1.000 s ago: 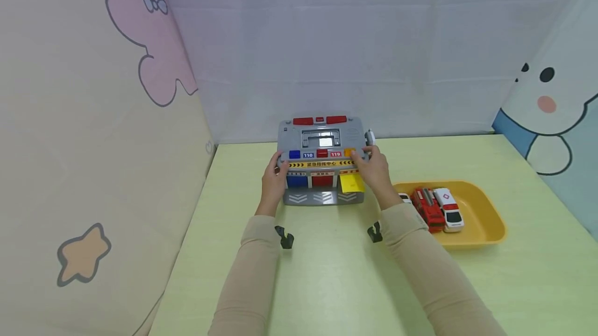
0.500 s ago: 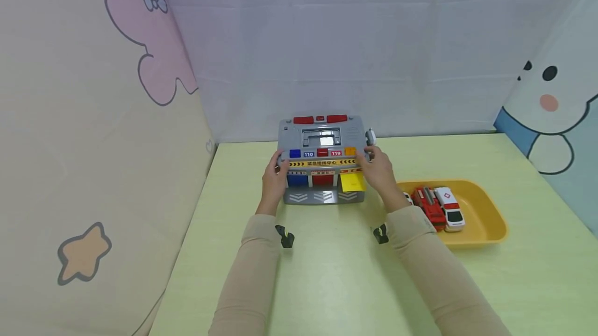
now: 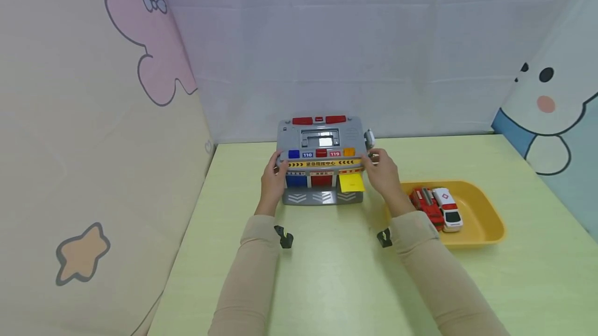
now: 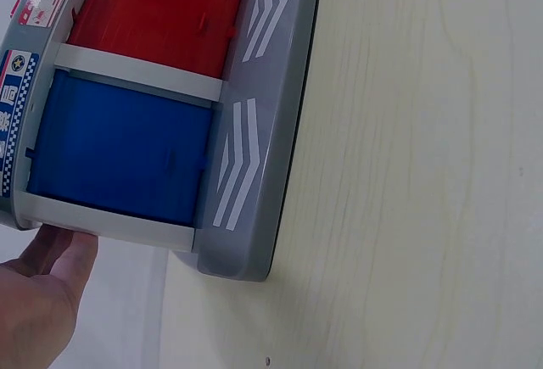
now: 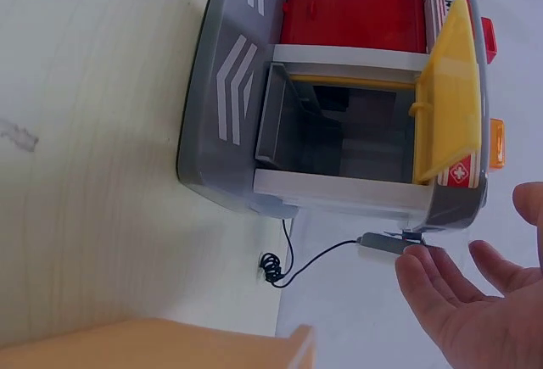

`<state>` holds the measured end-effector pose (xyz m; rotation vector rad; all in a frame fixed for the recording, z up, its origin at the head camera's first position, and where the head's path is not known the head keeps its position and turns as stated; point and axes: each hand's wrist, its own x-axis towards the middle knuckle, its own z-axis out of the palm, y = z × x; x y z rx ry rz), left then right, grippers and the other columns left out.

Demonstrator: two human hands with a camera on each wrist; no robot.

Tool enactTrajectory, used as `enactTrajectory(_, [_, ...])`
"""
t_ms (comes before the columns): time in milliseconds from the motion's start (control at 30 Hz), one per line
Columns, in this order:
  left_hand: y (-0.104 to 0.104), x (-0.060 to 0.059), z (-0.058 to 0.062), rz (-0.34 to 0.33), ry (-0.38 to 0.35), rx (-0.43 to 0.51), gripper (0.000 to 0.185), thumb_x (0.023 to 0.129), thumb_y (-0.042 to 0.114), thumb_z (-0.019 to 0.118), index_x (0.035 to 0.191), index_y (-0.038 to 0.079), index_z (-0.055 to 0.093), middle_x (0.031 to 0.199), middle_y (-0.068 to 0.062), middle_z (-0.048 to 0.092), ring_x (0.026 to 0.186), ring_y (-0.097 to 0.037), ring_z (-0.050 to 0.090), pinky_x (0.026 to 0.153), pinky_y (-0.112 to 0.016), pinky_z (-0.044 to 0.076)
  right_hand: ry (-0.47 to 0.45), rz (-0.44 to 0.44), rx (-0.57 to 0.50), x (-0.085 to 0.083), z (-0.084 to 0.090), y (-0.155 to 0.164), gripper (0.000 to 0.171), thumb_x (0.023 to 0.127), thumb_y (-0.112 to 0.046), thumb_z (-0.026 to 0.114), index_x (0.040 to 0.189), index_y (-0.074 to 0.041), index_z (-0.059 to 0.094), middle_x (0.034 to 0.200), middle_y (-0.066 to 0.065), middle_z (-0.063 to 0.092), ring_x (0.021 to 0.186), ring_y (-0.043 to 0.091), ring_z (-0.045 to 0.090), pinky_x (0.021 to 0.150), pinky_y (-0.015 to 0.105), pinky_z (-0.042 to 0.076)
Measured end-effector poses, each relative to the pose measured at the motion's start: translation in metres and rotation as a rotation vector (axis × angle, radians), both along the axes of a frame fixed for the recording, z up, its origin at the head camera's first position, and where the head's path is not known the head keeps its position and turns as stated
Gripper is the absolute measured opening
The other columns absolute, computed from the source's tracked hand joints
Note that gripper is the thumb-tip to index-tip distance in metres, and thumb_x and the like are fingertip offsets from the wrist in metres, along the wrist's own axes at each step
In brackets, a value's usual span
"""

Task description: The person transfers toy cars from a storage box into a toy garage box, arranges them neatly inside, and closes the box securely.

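A grey toy rescue garage point(image 3: 321, 164) stands at the back of the table, with a blue door point(image 4: 123, 148), a red door point(image 4: 157, 17) and a yellow door point(image 5: 454, 97). The yellow door is swung up, baring a dark bay behind it. My left hand point(image 3: 273, 179) holds the garage's left end, thumb at the front corner and fingers along the side. At the right end, my right hand point(image 3: 383, 174) has its fingers spread loosely by the small corded handset point(image 5: 386, 243); fingertip contact cannot be made out. A yellow button point(image 3: 349, 152) sits on the roof, uncovered.
To the right is a yellow tray point(image 3: 486, 222) with a red fire truck point(image 3: 427, 207) and a white ambulance point(image 3: 448, 210); my right forearm crosses its left edge. A coiled black cord point(image 5: 271, 267) hangs by the garage. A pale wall rises behind.
My right hand has slid off the yellow roof button, moving rightward and slightly down to the garage's right side. My left hand and the raised yellow door look the same.
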<state>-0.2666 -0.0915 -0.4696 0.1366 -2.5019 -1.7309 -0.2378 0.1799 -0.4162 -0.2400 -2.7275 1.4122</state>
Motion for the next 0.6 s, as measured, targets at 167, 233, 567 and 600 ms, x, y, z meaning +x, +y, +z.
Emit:
enactTrajectory(167, [-0.003, 0.002, 0.001, 0.007, -0.002, -0.005, 0.052, 0.089, 0.056, 0.039, 0.137, 0.035, 0.034, 0.136, -0.002, 0.039, 0.118, -0.022, 0.040, 0.094, -0.043, 0.035, 0.019, 0.004, 0.018, 0.002, 0.001, 0.004, 0.055, 0.093, -0.044, 0.043, 0.131, -0.006, 0.037, 0.118, 0.019, 0.049, 0.102, 0.033, 0.048, 0.081, 0.047, 0.043])
enactTrajectory(233, [-0.003, 0.002, 0.001, 0.007, -0.006, -0.005, 0.052, 0.090, 0.055, 0.039, 0.137, 0.035, 0.034, 0.136, -0.002, 0.038, 0.118, -0.022, 0.039, 0.094, -0.043, 0.035, 0.012, -0.001, 0.025, 0.003, 0.001, 0.005, 0.055, 0.093, -0.045, 0.043, 0.131, -0.007, 0.037, 0.119, 0.018, 0.049, 0.102, 0.034, 0.048, 0.082, 0.047, 0.042])
enactTrajectory(567, [0.000, 0.002, 0.001, 0.011, 0.002, 0.007, 0.050, 0.090, 0.053, 0.041, 0.136, 0.035, 0.035, 0.134, -0.001, 0.041, 0.116, -0.020, 0.041, 0.093, -0.043, 0.036, 0.028, 0.011, 0.048, 0.019, 0.005, 0.020, 0.058, 0.092, -0.050, 0.039, 0.131, -0.006, 0.038, 0.120, 0.019, 0.049, 0.107, 0.034, 0.047, 0.082, 0.048, 0.042])
enactTrajectory(600, [0.001, 0.002, 0.001, 0.014, -0.005, 0.006, 0.050, 0.090, 0.053, 0.041, 0.136, 0.036, 0.034, 0.134, 0.000, 0.040, 0.116, -0.020, 0.041, 0.094, -0.042, 0.036, 0.027, 0.009, 0.050, 0.021, 0.005, 0.022, 0.059, 0.092, -0.051, 0.038, 0.131, -0.007, 0.038, 0.120, 0.019, 0.048, 0.108, 0.034, 0.046, 0.083, 0.048, 0.042])
